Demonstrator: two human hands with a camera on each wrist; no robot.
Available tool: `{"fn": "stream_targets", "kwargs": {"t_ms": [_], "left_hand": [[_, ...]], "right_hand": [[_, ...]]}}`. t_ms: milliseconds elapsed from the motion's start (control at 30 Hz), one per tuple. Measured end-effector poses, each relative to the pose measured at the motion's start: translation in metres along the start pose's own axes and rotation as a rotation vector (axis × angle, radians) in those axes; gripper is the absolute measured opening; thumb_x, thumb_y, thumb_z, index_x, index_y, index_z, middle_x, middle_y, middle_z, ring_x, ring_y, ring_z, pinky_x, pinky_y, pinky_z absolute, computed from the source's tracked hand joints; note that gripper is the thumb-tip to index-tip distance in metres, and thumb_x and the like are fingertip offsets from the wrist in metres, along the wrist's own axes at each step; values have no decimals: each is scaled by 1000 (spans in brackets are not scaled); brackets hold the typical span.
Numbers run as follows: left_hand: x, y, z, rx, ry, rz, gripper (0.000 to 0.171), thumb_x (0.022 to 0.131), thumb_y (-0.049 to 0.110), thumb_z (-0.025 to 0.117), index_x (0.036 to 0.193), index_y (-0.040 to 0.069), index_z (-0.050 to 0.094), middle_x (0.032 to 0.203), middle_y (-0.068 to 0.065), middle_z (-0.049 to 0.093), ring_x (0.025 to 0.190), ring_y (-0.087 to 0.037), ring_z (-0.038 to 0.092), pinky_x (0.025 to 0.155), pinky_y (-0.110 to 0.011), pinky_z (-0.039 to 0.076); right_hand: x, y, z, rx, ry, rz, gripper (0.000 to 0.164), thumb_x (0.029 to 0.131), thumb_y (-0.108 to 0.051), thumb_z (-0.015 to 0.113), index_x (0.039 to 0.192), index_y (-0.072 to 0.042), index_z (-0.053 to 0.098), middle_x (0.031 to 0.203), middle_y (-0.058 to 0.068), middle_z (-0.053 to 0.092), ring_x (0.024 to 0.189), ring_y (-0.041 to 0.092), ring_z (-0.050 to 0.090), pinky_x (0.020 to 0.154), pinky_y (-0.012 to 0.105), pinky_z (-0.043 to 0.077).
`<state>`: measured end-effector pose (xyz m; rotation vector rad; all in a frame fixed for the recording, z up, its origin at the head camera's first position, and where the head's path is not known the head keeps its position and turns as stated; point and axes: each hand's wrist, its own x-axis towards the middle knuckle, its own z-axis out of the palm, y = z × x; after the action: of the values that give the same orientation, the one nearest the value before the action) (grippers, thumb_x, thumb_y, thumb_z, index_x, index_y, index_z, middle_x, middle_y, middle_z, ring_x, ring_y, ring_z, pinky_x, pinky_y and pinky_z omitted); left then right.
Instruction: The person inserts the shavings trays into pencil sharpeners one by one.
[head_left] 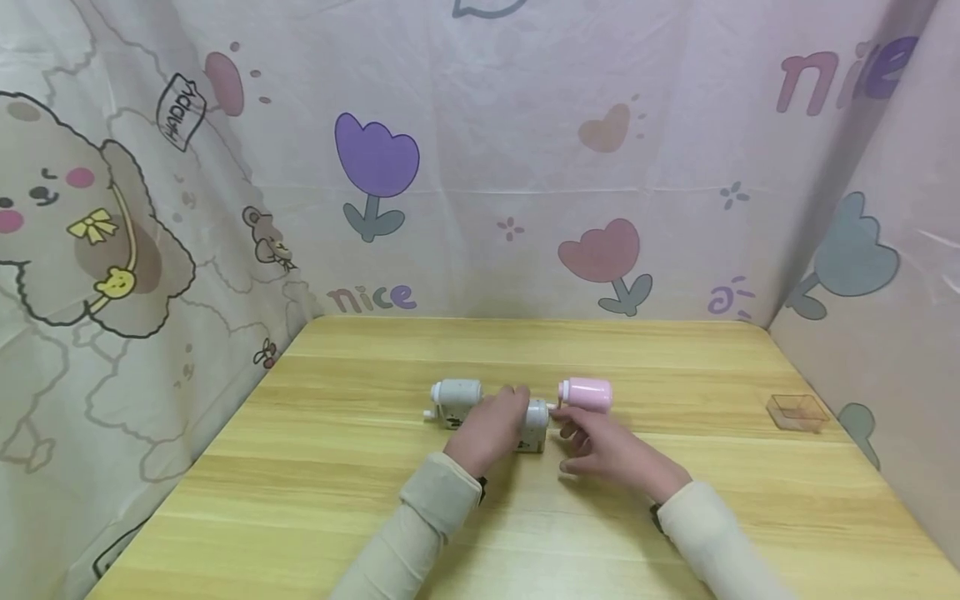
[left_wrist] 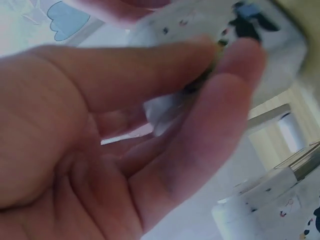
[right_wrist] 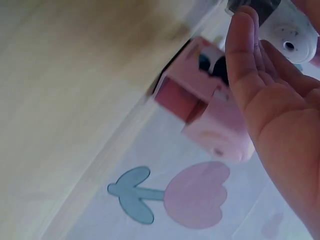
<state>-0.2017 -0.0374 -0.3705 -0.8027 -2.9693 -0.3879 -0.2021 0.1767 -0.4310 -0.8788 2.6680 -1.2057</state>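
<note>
My left hand (head_left: pixel 491 427) grips a grey-white crank pencil sharpener (head_left: pixel 534 425) with a dark animal print, its thumb and fingers around the body in the left wrist view. My right hand (head_left: pixel 611 447) is just right of it, with the fingertips at a small white piece on its end; the thumb stays apart below. Left of the left hand is a grey sharpener (head_left: pixel 459 392) with a white side knob, partly hidden by that hand. Behind the right fingers stands a pink sharpener (head_left: pixel 589 393), also seen in the right wrist view with an open hollow under its barrel (right_wrist: pixel 215 130).
A small clear box (head_left: pixel 797 414) is near the right edge of the wood-grain table (head_left: pixel 337 483). Printed curtains (head_left: pixel 480 250) with flowers and cartoon animals hang behind the table and along both sides.
</note>
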Motion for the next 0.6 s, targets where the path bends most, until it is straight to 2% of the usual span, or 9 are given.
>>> {"fn": "stream_targets", "kwargs": {"t_ms": [133,300,600], "left_hand": [[6,-3,2,-15,25,8,25,86,0,62,109,1,51,97,-14,57,72,-20,57,59,-24,48],[13,-6,4,-15,45,-13,27,85,-5,60,111,-2,51,98,-17,57,73,-21,58,60,-26,49],[24,-12,8,-53,-8,-43,29,86,-5,59,114,-1,52,102,-15,57,81,-21,59,68,-27,50]], "right_hand": [[-8,4,-9,-42,19,-12,61,76,-16,77,128,-1,51,104,8,61,90,21,59,78,29,51],[-16,7,-18,-63,25,5,53,81,-21,74,125,-2,54,101,5,61,86,16,59,75,30,51],[-27,15,-32,-107,55,45,47,84,-29,72,122,-7,57,98,-1,62,83,9,57,73,28,50]]}}
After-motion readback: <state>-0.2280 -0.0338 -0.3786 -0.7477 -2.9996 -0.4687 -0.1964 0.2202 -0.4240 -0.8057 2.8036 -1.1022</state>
